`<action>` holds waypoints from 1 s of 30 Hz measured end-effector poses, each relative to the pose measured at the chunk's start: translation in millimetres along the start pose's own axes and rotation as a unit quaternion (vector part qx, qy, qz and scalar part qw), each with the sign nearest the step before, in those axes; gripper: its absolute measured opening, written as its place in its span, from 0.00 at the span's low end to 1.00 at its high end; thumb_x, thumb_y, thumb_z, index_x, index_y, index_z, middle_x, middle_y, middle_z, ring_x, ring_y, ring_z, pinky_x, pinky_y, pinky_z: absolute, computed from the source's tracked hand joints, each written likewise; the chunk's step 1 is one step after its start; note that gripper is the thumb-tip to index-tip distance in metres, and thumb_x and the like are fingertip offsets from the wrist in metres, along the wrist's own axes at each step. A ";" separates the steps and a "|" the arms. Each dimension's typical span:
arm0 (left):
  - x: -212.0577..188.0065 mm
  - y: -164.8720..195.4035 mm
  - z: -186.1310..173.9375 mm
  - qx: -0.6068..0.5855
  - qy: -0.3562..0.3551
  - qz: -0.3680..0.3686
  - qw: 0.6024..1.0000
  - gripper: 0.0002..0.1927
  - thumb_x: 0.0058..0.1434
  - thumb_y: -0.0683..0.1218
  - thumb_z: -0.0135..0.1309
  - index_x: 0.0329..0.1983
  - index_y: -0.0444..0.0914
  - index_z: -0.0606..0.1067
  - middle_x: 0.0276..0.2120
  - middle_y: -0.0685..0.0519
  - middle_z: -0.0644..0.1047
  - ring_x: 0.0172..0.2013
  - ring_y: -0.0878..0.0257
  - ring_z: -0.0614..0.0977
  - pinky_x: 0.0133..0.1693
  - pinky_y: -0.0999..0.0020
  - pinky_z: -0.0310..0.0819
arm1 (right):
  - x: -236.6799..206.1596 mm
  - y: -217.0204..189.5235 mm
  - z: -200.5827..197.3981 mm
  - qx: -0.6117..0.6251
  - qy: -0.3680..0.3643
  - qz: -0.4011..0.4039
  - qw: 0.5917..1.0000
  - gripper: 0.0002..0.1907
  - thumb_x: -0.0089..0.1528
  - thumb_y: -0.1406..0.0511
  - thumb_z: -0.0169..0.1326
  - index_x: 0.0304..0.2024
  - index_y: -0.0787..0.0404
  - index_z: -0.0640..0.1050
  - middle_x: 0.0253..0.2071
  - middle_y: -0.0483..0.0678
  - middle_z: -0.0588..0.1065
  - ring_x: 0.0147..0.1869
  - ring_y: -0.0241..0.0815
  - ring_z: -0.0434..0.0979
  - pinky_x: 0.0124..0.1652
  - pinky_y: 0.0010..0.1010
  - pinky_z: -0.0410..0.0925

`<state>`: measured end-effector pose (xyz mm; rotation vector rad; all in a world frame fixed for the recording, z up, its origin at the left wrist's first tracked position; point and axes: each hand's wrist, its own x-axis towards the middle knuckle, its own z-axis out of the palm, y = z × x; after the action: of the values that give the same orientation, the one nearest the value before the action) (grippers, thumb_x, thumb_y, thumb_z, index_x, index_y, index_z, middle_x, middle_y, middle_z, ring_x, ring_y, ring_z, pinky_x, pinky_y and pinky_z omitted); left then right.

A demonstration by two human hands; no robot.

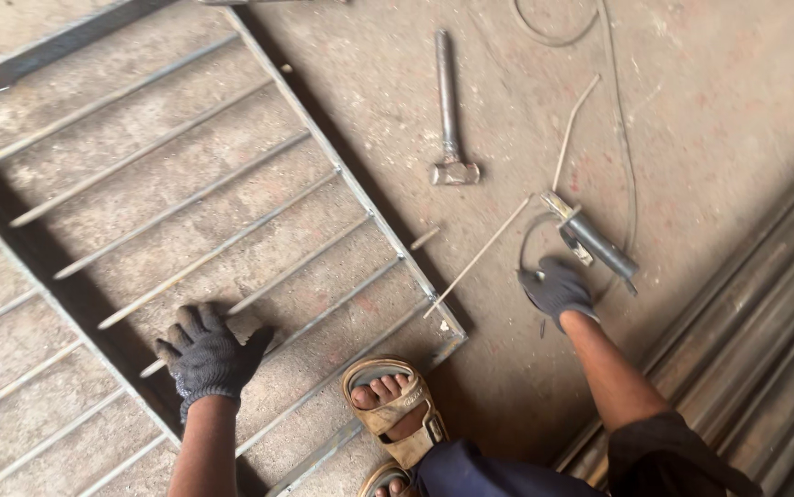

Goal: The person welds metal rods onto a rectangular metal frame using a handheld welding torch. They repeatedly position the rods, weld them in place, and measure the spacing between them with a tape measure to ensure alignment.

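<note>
Head view: left hand [205, 357] spread flat on metal grille [231, 212]; right hand [556, 289] loosely open beside electrode holder [590, 241].

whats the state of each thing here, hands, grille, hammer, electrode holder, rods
left hand: gloved, fingers spread, flat on the grille
right hand: gloved, on the floor beside the holder, grip unclear
grille: lying flat on the floor, a sandalled foot on its corner
hammer: lying on the floor, untouched
holder: lying on the floor, a rod in its jaws, cable attached
loose rod: lying on the floor
</note>
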<state>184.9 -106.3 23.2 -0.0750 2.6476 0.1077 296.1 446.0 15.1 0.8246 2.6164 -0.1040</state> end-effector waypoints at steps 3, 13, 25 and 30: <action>1.5 1.1 -4.6 -0.015 0.009 0.002 1.000 0.56 0.49 0.78 0.54 0.71 0.40 0.59 0.68 0.37 0.59 0.69 0.40 0.59 0.68 0.38 0.40 | 1.8 5.1 -4.9 0.112 0.050 -0.043 0.992 0.35 0.46 0.50 0.68 0.48 0.64 0.76 0.40 0.60 0.79 0.44 0.61 0.78 0.42 0.51 0.71; -19.7 160.8 -10.0 -0.489 -0.205 0.173 0.830 0.39 0.68 0.72 0.43 0.69 0.41 0.68 0.59 0.41 0.74 0.57 0.52 0.75 0.56 0.46 0.68 | -31.4 -123.1 -78.8 0.423 0.045 -0.245 0.871 0.32 0.63 0.54 0.65 0.62 0.63 0.70 0.56 0.55 0.75 0.55 0.52 0.79 0.48 0.38 0.75; -21.6 210.4 -28.1 -0.794 -0.324 0.019 0.514 0.23 0.70 0.57 0.43 0.54 0.34 0.72 0.36 0.49 0.80 0.31 0.63 0.84 0.31 0.67 0.84 | -77.6 -220.6 -124.0 0.283 0.072 -0.422 0.858 0.31 0.57 0.63 0.62 0.62 0.60 0.69 0.55 0.59 0.76 0.58 0.58 0.80 0.55 0.43 0.74; -2.5 193.8 -23.4 -0.730 -0.335 -0.006 0.596 0.18 0.70 0.54 0.42 0.51 0.38 0.73 0.32 0.50 0.80 0.25 0.62 0.82 0.28 0.66 0.81 | -70.4 -226.7 -126.0 0.185 -0.041 -0.383 0.904 0.31 0.56 0.64 0.63 0.60 0.59 0.68 0.55 0.58 0.75 0.55 0.59 0.80 0.51 0.45 0.74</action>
<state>162.1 84.6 57.2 -0.4598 1.1550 1.8266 177.1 244.8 147.9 -0.1645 2.7114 -0.8467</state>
